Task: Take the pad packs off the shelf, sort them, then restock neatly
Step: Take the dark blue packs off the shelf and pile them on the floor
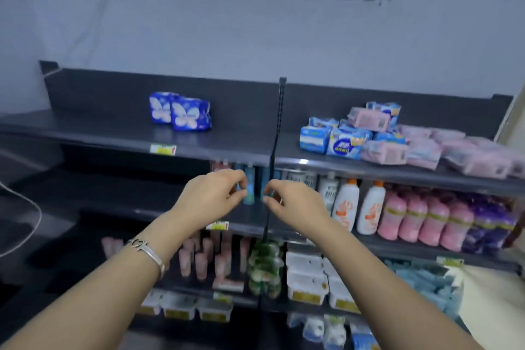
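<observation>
Dark blue packs (180, 112) with white butterfly pattern; light blue-and-white packs (335, 141); pale pink packs (423, 149); dark grey shelf (99, 128); white bottles (347, 207) with orange caps; pink bottles (420, 217); purple bottles (488, 226); silver bracelet (147, 250); yellow tag (162, 149).

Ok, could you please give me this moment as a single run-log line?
left hand: empty, curled | right hand: empty, curled | top-left shelf: two dark blue packs | top-right shelf: mixed blue and pink pile
</observation>
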A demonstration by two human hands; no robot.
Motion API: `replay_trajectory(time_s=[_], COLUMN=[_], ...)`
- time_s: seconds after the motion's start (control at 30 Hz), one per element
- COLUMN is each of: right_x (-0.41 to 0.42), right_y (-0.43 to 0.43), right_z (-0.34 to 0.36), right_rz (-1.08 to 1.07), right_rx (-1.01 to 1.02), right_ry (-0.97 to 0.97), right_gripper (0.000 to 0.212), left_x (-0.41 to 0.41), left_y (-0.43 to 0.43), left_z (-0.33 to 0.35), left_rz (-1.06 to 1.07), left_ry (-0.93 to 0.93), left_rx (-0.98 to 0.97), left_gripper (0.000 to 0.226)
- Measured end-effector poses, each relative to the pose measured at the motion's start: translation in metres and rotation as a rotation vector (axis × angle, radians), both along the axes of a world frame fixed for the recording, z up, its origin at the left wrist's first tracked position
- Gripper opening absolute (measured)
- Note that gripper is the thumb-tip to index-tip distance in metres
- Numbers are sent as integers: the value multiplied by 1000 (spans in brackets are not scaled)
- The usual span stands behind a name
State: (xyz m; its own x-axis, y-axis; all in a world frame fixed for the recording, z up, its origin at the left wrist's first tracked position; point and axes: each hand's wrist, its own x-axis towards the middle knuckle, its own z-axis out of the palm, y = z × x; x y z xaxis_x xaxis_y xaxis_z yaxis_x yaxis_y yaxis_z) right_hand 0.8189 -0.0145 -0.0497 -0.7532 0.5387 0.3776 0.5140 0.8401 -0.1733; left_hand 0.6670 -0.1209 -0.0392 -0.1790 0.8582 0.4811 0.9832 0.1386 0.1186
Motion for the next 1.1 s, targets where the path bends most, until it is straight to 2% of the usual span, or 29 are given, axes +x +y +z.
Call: replay_trajectory(time_s=[0.57, 0.9, 1.1], right_x=[-162, -262, -323], right_y=[102, 177, 241], right_z=[57, 54, 55], right_rz=[39, 129, 219], right_rx=[9, -46, -68], right_ry=[3, 30, 56], right_gripper=[24, 25, 28], left_x=[-187, -255, -287], left_y=[71, 139, 187], left_z=[41, 45, 38], left_rz=[175, 258, 386], left_ry=[-7, -21, -20], left_rx=[-13, -30, 4], left_gripper=[14, 14, 26])
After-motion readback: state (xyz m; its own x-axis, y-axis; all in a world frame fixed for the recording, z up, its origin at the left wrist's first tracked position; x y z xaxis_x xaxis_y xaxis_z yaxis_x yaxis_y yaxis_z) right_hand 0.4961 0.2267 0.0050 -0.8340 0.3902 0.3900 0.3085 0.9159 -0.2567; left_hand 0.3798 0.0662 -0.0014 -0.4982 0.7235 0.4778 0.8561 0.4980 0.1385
